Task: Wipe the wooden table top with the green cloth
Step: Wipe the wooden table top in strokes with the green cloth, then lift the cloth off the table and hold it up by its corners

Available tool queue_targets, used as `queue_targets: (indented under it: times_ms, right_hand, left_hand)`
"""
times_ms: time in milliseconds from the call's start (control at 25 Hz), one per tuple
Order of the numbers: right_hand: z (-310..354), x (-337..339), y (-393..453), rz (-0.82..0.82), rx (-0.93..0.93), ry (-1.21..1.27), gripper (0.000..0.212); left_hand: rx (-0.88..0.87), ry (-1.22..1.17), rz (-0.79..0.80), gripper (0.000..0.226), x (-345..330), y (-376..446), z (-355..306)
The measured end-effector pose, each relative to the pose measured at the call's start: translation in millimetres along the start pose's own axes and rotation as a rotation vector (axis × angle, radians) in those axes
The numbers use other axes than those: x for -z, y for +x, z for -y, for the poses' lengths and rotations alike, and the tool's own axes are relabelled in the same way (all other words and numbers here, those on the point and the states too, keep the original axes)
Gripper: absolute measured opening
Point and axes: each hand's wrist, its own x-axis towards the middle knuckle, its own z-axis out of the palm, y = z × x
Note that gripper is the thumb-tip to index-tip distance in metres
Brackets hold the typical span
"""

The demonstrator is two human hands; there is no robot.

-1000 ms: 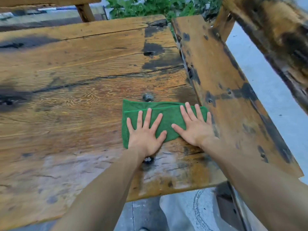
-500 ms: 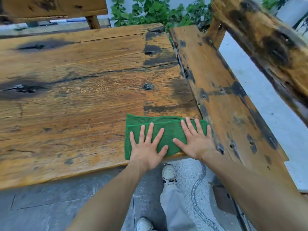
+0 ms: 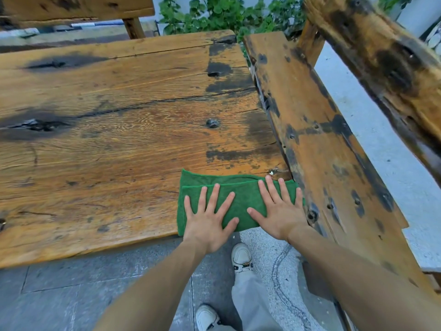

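Observation:
A folded green cloth (image 3: 241, 199) lies flat at the near right corner of the wooden table top (image 3: 114, 139), its near edge at the table's front edge. My left hand (image 3: 207, 223) presses on the cloth's left half with fingers spread. My right hand (image 3: 279, 211) presses flat on its right half, fingers spread too, close to the table's right edge. Neither hand curls around the cloth. The table's surface is worn, with dark stains and cracks.
A stained wooden bench (image 3: 317, 144) runs along the table's right side, with a thick backrest beam (image 3: 386, 60) above it. Another bench (image 3: 71, 8) stands beyond the far edge. Green plants (image 3: 222, 13) grow behind. My legs and white shoes (image 3: 242, 256) stand on grey paving below.
Both hands have dragged the cloth toward me, from the middle of the right side down to the table's front edge. The view has pulled back, showing the floor and my shoes.

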Motion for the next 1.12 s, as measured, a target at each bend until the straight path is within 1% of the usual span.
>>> queue_targets:
  times_ms: [120, 240, 400, 560, 800, 920, 1120]
  right_hand:
    - [-1.2, 13.8, 21.7, 0.042, 0.022, -0.023, 0.087]
    - [1.3, 28.4, 51.8, 0.037, 0.04, -0.005, 0.087]
    - [4.0, 41.0, 100.7, -0.026, 0.08, 0.014, 0.089]
    - [7.2, 57.2, 149.6, -0.15, 0.107, 0.002, 0.089]
    - [14.4, 83.9, 212.7, -0.239, 0.133, -0.034, 0.087]
    - [16.9, 89.6, 228.1, -0.271, 0.144, -0.048, 0.087]
    - [15.9, 91.2, 233.0, -0.275, 0.155, -0.049, 0.085]
  left_hand:
    - [0.029, -0.018, -0.013, 0.066, 5.9, 14.5, 5.2]
    - [0.057, -0.026, -0.036, 0.067, 17.4, 39.5, 16.4]
    - [0.092, -0.01, -0.091, 0.07, 28.7, 81.0, 33.9]
    - [0.115, -0.015, -0.132, 0.07, 44.4, 122.8, 52.0]
    - [0.147, -0.004, -0.161, 0.07, 66.1, 178.3, 78.0]
    - [0.151, 0.006, -0.161, 0.07, 72.9, 193.3, 85.0]
    - [0.136, 0.015, -0.162, 0.07, 71.5, 197.2, 88.5]
